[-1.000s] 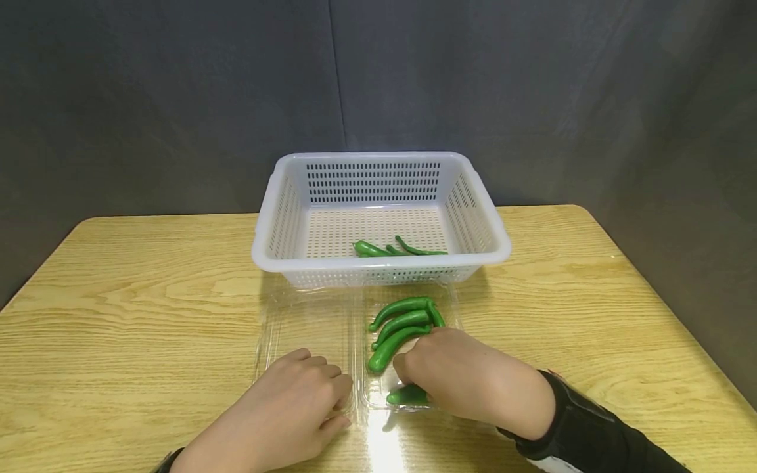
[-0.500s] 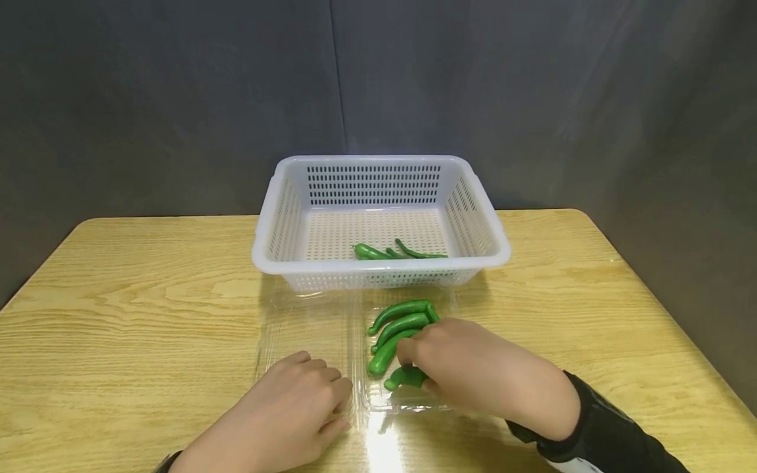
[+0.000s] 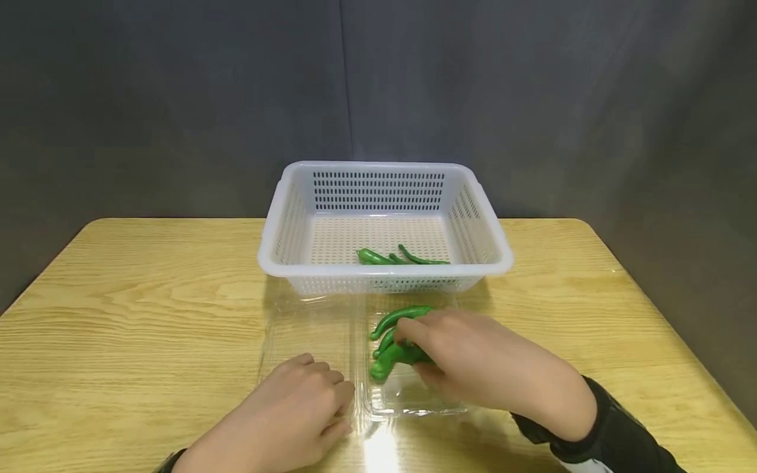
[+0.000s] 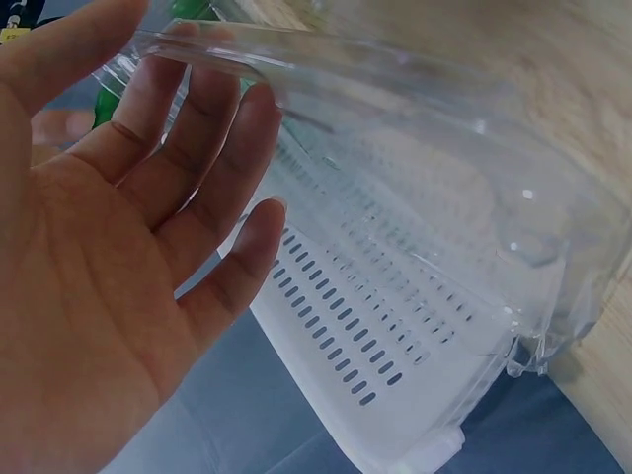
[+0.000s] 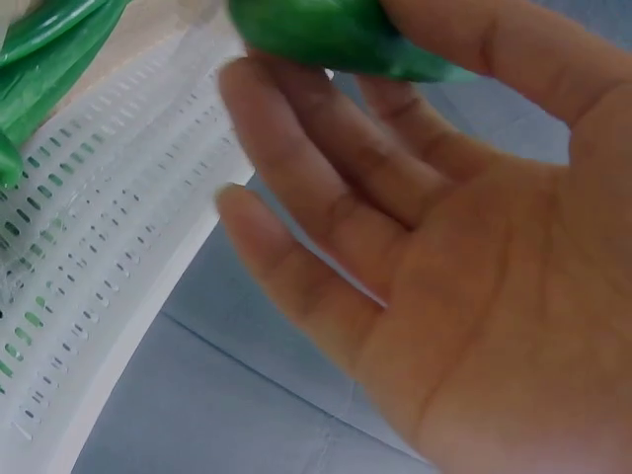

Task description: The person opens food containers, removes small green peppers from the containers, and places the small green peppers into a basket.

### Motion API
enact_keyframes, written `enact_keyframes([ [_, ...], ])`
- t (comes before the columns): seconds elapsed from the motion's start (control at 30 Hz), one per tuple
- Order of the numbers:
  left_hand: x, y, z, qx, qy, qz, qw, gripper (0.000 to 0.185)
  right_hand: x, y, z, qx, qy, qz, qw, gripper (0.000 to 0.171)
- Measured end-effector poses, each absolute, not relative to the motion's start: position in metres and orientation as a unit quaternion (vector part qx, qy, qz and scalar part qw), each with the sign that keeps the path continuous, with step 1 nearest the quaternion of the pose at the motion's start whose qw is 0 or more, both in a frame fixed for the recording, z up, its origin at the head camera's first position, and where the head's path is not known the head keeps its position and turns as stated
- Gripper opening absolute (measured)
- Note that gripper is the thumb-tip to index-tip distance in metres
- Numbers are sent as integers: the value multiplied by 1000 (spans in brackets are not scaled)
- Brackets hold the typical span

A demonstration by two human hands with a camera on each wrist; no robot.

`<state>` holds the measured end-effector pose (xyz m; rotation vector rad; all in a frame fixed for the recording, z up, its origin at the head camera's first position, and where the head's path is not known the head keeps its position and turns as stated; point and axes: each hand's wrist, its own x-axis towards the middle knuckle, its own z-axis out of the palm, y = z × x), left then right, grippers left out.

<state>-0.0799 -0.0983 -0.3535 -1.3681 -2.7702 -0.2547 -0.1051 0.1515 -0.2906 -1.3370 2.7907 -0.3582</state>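
A clear plastic clamshell tray (image 3: 307, 328) lies open on the wooden table, in front of a white perforated basket (image 3: 384, 270). My right hand (image 3: 414, 351) is over the tray's right half and pinches a green pepper (image 3: 387, 360) between thumb and fingers. The right wrist view shows that pepper (image 5: 296, 25) held in the right hand (image 5: 336, 69). Two more peppers (image 3: 402, 315) lie in the tray just beyond it. My left hand (image 3: 319, 394) rests on the tray's left half, fingers fairly straight. In the left wrist view the left hand (image 4: 197, 178) touches the tray's rim (image 4: 227, 59).
Two or three green peppers (image 3: 378, 257) lie in the basket near its front wall. Bare wooden tabletop (image 3: 148, 295) stretches to both sides. A dark grey curtain hangs behind the table. The table's right edge (image 3: 650, 309) runs diagonally.
My right hand has carried the pepper from the tray's near end toward the far end, beside the other peppers. The left hand stayed put.
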Motion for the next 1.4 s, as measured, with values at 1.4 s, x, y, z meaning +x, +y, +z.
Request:
enact_keyframes([
  [1.4,-81,-99,-353,-441,-893,-87,9,31,-165,163,-312,-435,844,-118,-291,41],
])
